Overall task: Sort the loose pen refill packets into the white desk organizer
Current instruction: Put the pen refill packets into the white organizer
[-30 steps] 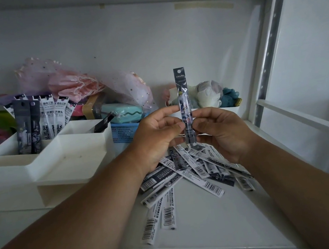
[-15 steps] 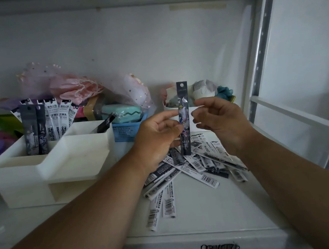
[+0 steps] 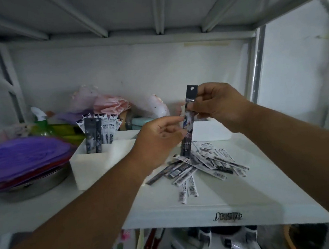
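Observation:
I hold one dark pen refill packet [image 3: 188,126] upright above the shelf. My right hand [image 3: 216,106] pinches it near its top, and my left hand [image 3: 159,137] pinches its middle from the left. Under it a pile of loose refill packets [image 3: 202,163], black and white with barcodes, lies fanned out on the white shelf [image 3: 218,199]. The white desk organizer [image 3: 95,168] stands to the left of my left hand, with several packets [image 3: 99,133] standing upright in its back compartments.
A purple lid stack on a metal bowl [image 3: 21,159] sits left of the organizer. Pink gauze bags [image 3: 108,103] and a green spray bottle [image 3: 42,125] crowd the back. A white box [image 3: 211,131] stands behind the pile. A lower shelf [image 3: 192,247] holds more items.
My head has pulled back and tilted up, showing the shelf above and the one below. My right hand has slid up to the packet's top; the packet stays upright between both hands.

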